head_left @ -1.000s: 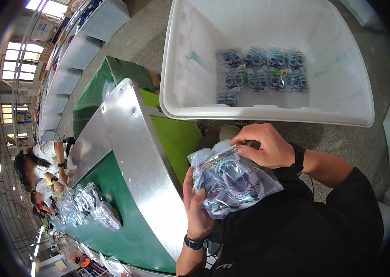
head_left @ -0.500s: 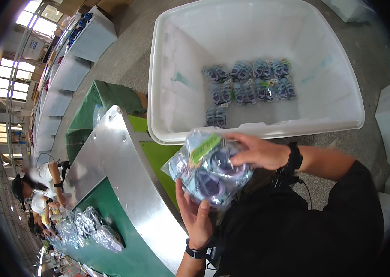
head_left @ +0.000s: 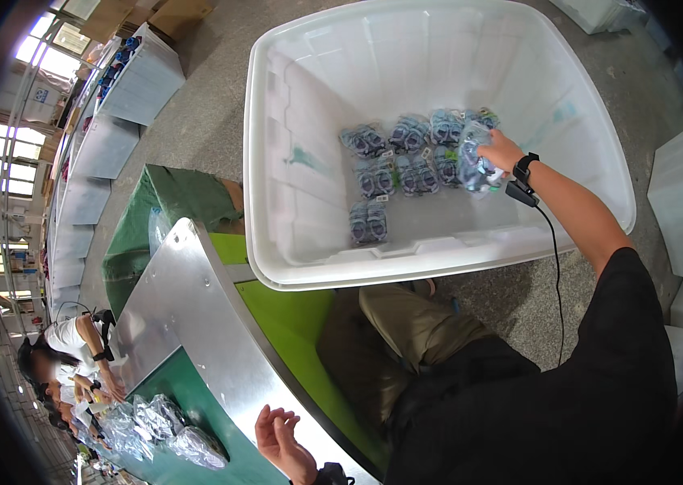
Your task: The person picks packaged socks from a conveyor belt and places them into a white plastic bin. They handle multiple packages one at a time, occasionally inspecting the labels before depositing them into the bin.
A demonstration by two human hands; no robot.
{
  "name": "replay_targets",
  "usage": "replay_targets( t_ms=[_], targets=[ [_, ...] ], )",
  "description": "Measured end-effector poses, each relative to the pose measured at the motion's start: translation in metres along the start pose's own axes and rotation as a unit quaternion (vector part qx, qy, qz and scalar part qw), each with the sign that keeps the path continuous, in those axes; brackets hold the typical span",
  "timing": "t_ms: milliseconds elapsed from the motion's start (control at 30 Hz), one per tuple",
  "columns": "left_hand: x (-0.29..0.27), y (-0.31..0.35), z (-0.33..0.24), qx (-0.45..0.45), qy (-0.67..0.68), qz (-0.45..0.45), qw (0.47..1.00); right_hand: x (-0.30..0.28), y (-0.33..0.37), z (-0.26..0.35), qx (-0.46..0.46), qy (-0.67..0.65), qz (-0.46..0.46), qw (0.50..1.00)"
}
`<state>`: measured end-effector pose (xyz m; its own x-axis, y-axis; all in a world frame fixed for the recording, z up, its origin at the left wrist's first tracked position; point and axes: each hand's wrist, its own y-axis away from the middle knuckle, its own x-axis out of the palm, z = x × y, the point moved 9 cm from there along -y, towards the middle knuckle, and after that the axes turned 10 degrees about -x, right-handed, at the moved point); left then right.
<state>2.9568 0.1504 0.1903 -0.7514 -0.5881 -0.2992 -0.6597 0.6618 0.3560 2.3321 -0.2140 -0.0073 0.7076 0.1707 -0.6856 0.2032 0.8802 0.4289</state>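
Inside the large white plastic bin (head_left: pixel 293 267), my right hand (head_left: pixel 501 152) grips a clear plastic bag of blue and purple shoes (head_left: pixel 476 166) by its upper part. The bag hangs at the right of the bagged pairs and covers part of them. Several similar bagged pairs of shoes (head_left: pixel 375 177) lie in rows on the bin floor, with one bagged pair (head_left: pixel 368 223) by itself at the near left. My left hand (head_left: pixel 285 447) is over the metal edge of the worktable, fingers loosely curled and apart, holding nothing.
A metal-edged table (head_left: pixel 220 323) with a green belt (head_left: pixel 248 459) stands at the left, carrying more clear-bagged items (head_left: pixel 165 424). Beyond it a co-worker (head_left: pixel 75 352) works. A green cover (head_left: pixel 143 218) sits beside the bin. More white bins (head_left: pixel 135 85) line the left and right.
My right hand has carried the bagged shoes forward from in front of me into the bin. My left hand has let go of the bag and moved back left over the table.
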Motion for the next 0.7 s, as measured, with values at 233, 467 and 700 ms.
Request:
replay_targets(
  t_ms=[233, 467, 700],
  targets=[
    [-0.043, -0.01, 0.0, -0.01, -0.008, -0.014, 1.0, 0.062, -0.019, -0.02, 0.006, -0.078, 0.056, 0.995],
    [-0.054, -0.01, 0.008, -0.008, -0.03, -0.01, 0.999, 0.088, -0.005, 0.001, -0.029, 0.054, 0.132, 0.989],
    [-0.106, -0.025, 0.011, 0.014, -0.026, -0.104, 0.994, 0.07, 0.009, 0.014, -0.133, -0.087, 0.147, 0.976]
  ],
)
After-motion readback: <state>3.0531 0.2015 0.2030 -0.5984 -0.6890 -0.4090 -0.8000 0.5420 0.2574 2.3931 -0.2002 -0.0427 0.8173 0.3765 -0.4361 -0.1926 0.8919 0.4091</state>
